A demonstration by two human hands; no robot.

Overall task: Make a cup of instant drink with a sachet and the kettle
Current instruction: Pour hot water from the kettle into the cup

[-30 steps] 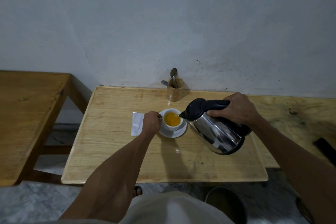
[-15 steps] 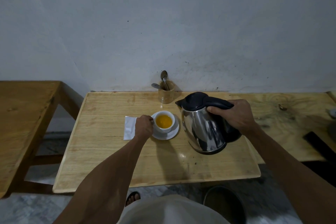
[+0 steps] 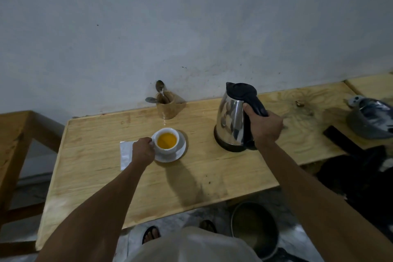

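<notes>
A white cup (image 3: 166,148) full of orange drink stands on a white saucer (image 3: 179,153) near the middle of the wooden table (image 3: 102,176). My left hand (image 3: 143,152) grips the cup's handle on its left side. A white sachet (image 3: 125,154) lies flat just left of that hand, partly hidden by it. The steel kettle (image 3: 230,119) with a black lid stands upright on the table to the right of the cup. My right hand (image 3: 264,126) is closed around its black handle.
A wooden holder (image 3: 168,105) with two spoons stands against the wall behind the cup. A second wooden table (image 3: 12,134) is at the left. A dark helmet-like object (image 3: 371,119) lies at the far right. A round bin (image 3: 254,229) sits on the floor below.
The kettle went from tilted over the cup to upright, then moved right and back onto the table. My left hand stayed on the cup's handle.
</notes>
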